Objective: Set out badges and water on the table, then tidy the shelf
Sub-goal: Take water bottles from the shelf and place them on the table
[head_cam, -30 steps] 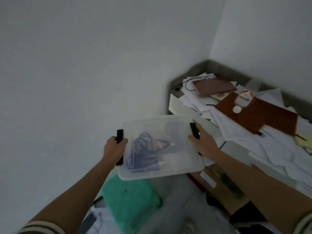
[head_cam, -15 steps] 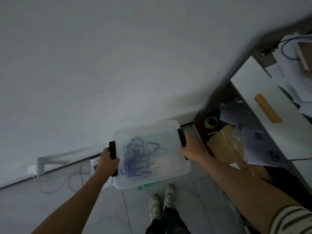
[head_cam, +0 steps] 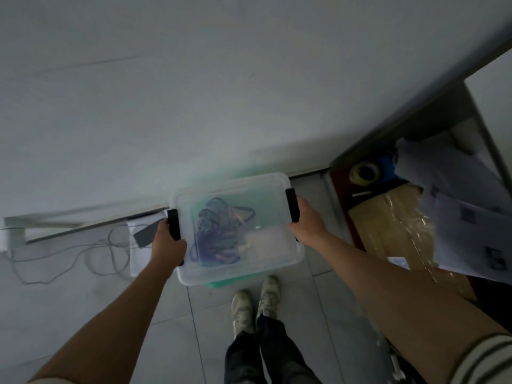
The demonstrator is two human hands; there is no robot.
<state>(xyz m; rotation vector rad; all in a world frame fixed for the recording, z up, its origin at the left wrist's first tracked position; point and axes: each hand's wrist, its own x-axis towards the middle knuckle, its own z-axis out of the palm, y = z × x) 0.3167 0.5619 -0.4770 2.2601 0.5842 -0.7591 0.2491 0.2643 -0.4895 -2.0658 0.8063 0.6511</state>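
Note:
A clear plastic box (head_cam: 273, 246) with a lid and black side clips hangs above the tiled floor, held level between both hands. Inside it lies a tangle of blue lanyards (head_cam: 214, 231) with orange bits, plus something pale. My left hand (head_cam: 167, 246) grips the box's left clip. My right hand (head_cam: 306, 225) grips the right clip. At the right stands the shelf (head_cam: 454, 106), its lower level stuffed with loose papers (head_cam: 460, 217), a roll of tape (head_cam: 364, 173) and a plastic-wrapped brown package (head_cam: 399, 228).
A green object (head_cam: 221, 284) peeks out under the box on the floor. Grey cables (head_cam: 83, 253) loop along the wall at the left, beside white paper and a dark card (head_cam: 145, 234). My shoes (head_cam: 256, 303) stand just below the box.
My view has tilted down from the cluttered shelf top to the floor. The box stays in both hands and sits lower, over the floor in front of my feet.

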